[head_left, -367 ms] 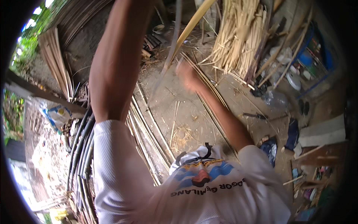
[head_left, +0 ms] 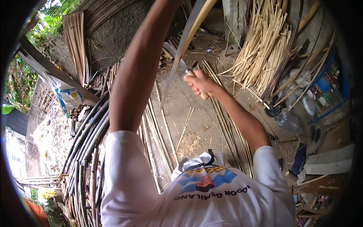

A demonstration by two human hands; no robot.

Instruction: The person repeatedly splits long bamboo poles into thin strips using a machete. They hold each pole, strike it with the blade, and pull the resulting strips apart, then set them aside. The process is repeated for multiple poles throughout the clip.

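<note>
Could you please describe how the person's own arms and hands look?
The left arm and right arm come out of short white sleeves with a textured weave, and are bare below them. The right hand wears no glove or visible watch. The left hand is out of view.

One knife, two arms, one pale strip bundle, one shirt

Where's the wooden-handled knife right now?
Head view, just right of centre, above the middle: the knife is in the right hand, blade beside the pale strip.
</note>
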